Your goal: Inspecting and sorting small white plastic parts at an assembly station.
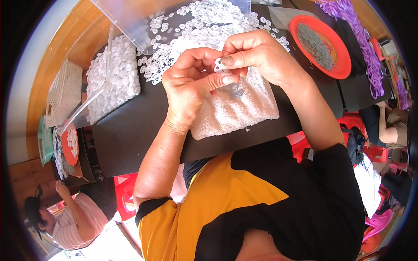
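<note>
Above the folded white towel (pixel 244 111), my left hand (pixel 189 82) and my right hand (pixel 263 56) meet fingertip to fingertip. Pinched between them is a small white plastic piece (pixel 218 65) with dark round holes. Both hands are closed on it, thumbs pressing in from either side. Whether the fingers also hold something smaller is hidden. Just beyond the hands, many similar white pieces (pixel 204 24) lie loose on the dark table (pixel 130 130). A small greyish patch shows on the towel under my fingers.
At the right stands an orange-red plate (pixel 344 65) of thin grey pieces, with purple ribbon (pixel 370 52) beyond it. A clear plastic bin (pixel 124 21) is at the back, and a bag of white pieces (pixel 115 78) at the left. Co-workers (pixel 72 217) sit on both sides.
</note>
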Available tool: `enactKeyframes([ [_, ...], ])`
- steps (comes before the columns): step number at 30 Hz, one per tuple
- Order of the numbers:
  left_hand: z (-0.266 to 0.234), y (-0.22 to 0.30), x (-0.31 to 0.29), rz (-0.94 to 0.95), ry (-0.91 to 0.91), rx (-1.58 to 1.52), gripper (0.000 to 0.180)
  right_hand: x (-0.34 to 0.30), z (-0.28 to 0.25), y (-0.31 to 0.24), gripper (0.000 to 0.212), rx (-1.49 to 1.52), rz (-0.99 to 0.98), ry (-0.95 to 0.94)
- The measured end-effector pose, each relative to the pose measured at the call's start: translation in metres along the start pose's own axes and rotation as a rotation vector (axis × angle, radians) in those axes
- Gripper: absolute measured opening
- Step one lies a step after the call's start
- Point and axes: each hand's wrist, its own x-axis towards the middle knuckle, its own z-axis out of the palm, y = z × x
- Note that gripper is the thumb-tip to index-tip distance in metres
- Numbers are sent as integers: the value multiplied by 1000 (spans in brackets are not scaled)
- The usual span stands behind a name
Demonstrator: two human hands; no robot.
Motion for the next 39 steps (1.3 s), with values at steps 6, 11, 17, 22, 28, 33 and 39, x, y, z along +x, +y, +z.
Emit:
enactKeyframes([
  [6, -1, -6, -2, 77, 14, 65, 32, -2, 3, -3, 21, -15, 21, -34],
  [11, -2, -10, -7, 153, 45, 201, 34, -3, 4, -2, 22, 13, 53, -50],
  [17, -7, -16, -10, 245, 28, 278, 38, -5, 10, -3, 24, 40, 20, -56],
  [22, -2, -8, -14, 325, -6, 292, 36, -7, 14, -5, 23, 140, 68, -69],
  [28, -2, -11, -13, 287, -15, 232, 35, -6, 17, 2, 22, 252, 86, -101],
  [33, -5, -19, -7, 373, -18, 233, 27, -4, 15, 6, 20, 320, 93, -104],
  [39, -4, 11, -6, 286, 303, 313, 18, 8, -3, 11, 16, -356, -141, 191],
])
